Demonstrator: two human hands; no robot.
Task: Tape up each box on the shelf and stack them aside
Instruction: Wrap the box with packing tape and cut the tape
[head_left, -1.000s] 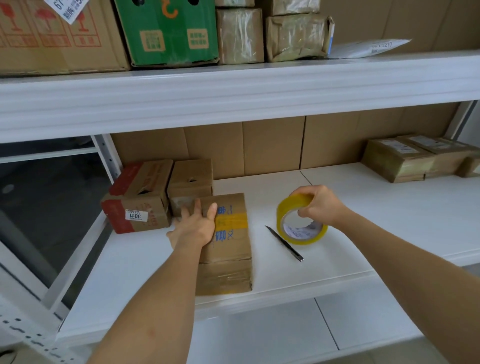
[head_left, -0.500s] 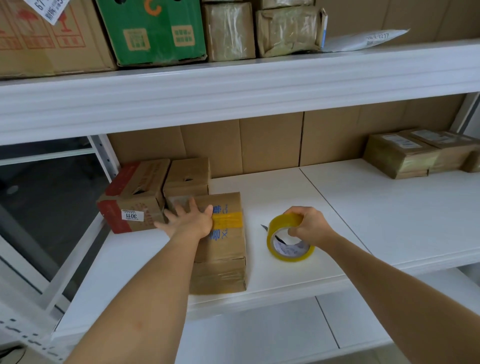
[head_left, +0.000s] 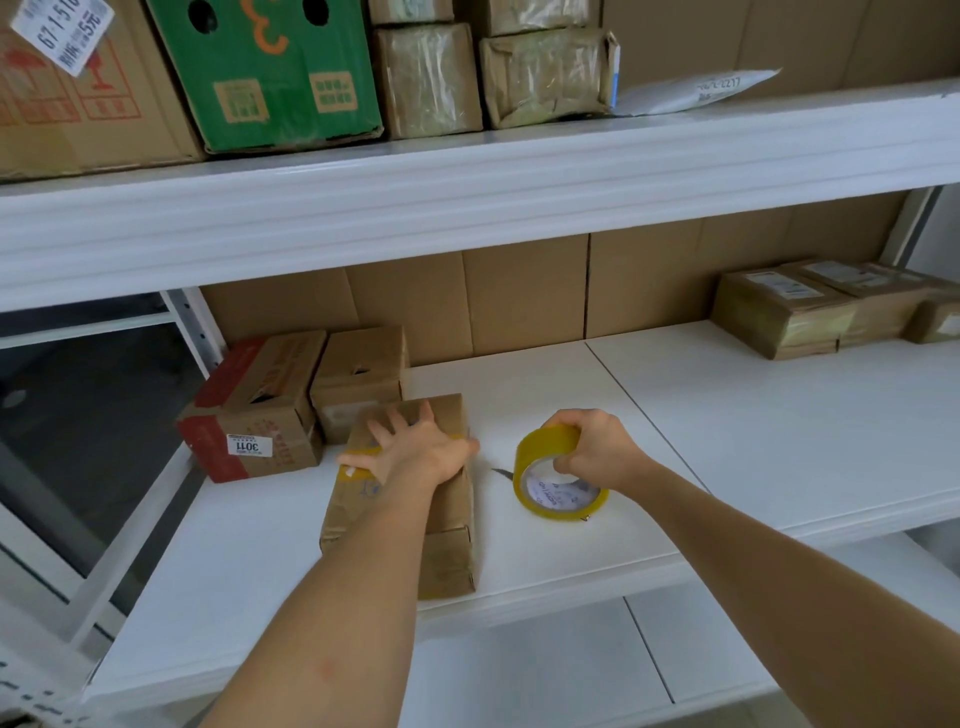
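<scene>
White shelf (head_left: 779, 441) carries a brown box (head_left: 447, 519) under the flat, spread left hand (head_left: 415, 447); right hand (head_left: 592, 447) grips yellow tape roll (head_left: 558, 480).

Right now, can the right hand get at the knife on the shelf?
Probably not directly. The right hand grips the tape roll, which stands over most of the knife; only its tip shows, between the roll and the box. Shifting the roll aside should free it.
</scene>
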